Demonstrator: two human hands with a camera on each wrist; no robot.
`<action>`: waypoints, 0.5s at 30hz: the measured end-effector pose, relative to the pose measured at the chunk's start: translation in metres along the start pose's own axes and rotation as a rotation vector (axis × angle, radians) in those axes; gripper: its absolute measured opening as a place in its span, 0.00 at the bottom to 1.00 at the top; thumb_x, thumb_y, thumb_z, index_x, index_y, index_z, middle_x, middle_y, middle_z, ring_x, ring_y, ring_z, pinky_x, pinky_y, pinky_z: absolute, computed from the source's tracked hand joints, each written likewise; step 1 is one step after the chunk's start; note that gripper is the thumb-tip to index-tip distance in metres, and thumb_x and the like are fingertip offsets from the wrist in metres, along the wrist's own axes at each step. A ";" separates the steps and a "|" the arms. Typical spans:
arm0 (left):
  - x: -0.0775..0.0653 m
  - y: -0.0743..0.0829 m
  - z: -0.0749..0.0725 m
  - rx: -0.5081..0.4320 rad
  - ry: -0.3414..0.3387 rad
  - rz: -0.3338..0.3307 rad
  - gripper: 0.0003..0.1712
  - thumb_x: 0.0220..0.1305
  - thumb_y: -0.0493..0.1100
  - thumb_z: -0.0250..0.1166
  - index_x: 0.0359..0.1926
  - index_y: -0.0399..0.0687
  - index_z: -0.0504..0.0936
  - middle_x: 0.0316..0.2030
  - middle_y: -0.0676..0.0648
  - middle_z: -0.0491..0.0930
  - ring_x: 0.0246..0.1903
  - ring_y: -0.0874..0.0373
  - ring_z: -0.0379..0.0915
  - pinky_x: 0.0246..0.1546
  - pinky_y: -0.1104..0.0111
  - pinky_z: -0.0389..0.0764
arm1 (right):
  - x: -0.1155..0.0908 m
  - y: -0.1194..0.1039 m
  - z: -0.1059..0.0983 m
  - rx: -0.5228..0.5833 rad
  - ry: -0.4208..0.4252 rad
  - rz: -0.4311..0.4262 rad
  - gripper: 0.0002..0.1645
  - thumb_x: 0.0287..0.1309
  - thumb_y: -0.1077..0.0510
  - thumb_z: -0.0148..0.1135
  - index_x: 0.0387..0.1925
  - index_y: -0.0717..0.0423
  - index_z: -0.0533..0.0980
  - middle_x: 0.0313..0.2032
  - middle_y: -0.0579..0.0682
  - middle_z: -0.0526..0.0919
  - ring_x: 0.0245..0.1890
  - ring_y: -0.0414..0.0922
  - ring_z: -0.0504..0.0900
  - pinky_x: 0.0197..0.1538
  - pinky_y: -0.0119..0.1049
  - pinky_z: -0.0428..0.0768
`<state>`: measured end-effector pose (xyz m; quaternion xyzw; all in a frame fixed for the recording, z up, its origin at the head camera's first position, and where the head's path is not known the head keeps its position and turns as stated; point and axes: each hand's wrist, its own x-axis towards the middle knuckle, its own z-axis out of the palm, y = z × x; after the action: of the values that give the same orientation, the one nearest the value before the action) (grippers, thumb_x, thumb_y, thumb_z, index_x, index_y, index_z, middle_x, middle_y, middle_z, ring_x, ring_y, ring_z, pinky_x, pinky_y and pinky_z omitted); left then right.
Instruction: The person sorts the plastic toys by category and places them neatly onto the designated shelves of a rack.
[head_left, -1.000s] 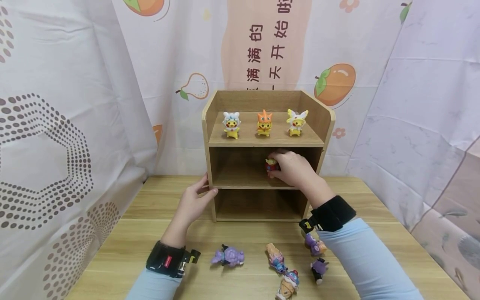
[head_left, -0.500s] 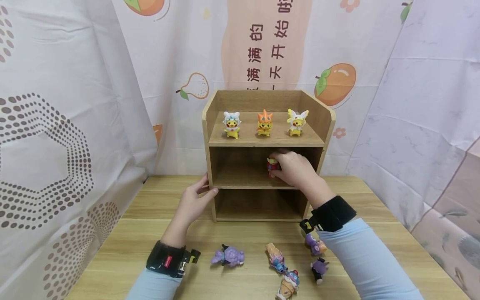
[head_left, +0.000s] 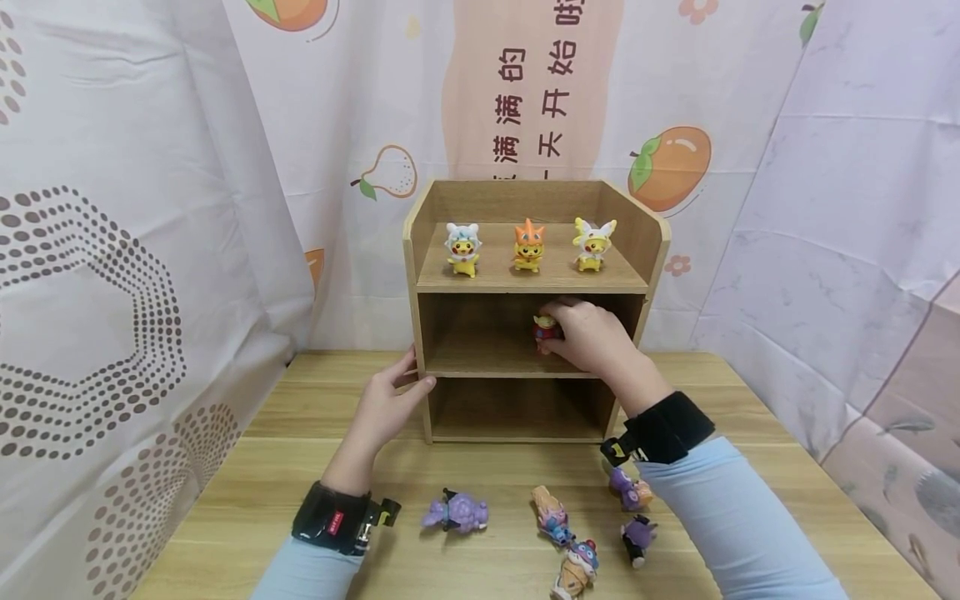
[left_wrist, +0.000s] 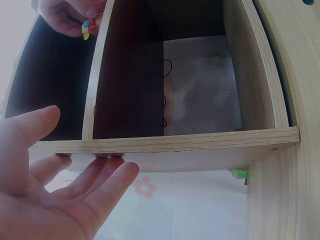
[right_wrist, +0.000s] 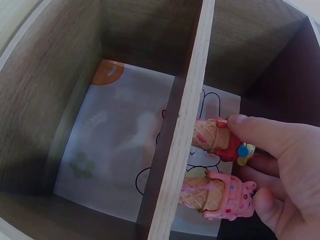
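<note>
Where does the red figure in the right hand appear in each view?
Head: the red figure is just right of centre, partly covered by the right hand.
Left wrist: the red figure is at the upper left, partly hidden.
Right wrist: the red figure is right of centre, above a pink figure.
Shared landmark: the shelf.

right hand (head_left: 588, 336) has a little red figurine (head_left: 545, 332) pinched in the middle bay (head_left: 472, 346) of the wooden shelf (head_left: 517, 202), left hand (head_left: 386, 406) touches its side, three yellow figures (head_left: 528, 252) stand up top, five small toys (head_left: 459, 512) lie on the table (head_left: 292, 467)
</note>
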<state>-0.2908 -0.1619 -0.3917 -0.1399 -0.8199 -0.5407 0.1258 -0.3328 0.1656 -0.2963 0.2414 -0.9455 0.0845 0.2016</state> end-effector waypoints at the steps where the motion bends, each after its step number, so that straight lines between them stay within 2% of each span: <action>1: 0.000 0.000 0.000 0.002 0.000 0.004 0.39 0.69 0.45 0.69 0.75 0.42 0.65 0.64 0.35 0.75 0.60 0.40 0.75 0.54 0.53 0.82 | 0.000 0.000 0.000 -0.001 0.003 -0.001 0.30 0.54 0.49 0.79 0.55 0.58 0.81 0.45 0.55 0.86 0.43 0.52 0.84 0.45 0.52 0.84; 6: 0.000 -0.001 0.001 0.006 0.002 0.014 0.39 0.69 0.45 0.68 0.75 0.41 0.65 0.64 0.34 0.75 0.60 0.39 0.75 0.53 0.52 0.82 | -0.003 0.001 -0.002 -0.001 0.032 -0.021 0.31 0.54 0.49 0.79 0.56 0.57 0.80 0.46 0.56 0.86 0.45 0.53 0.84 0.47 0.52 0.83; 10: 0.000 -0.001 0.001 0.005 0.000 0.002 0.38 0.69 0.45 0.68 0.76 0.43 0.65 0.65 0.35 0.74 0.61 0.40 0.75 0.54 0.52 0.81 | -0.009 0.000 -0.003 -0.001 0.088 -0.051 0.32 0.53 0.48 0.80 0.56 0.56 0.80 0.47 0.56 0.85 0.45 0.52 0.84 0.45 0.52 0.83; 15: 0.000 0.001 0.000 -0.002 -0.005 -0.006 0.39 0.69 0.45 0.69 0.76 0.43 0.65 0.66 0.36 0.73 0.61 0.40 0.75 0.54 0.52 0.81 | -0.019 0.001 -0.004 -0.018 0.217 -0.129 0.31 0.48 0.48 0.83 0.53 0.53 0.81 0.40 0.53 0.83 0.33 0.47 0.81 0.32 0.47 0.82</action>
<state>-0.2900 -0.1613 -0.3908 -0.1390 -0.8201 -0.5415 0.1222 -0.3163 0.1755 -0.3008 0.2896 -0.9013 0.0887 0.3098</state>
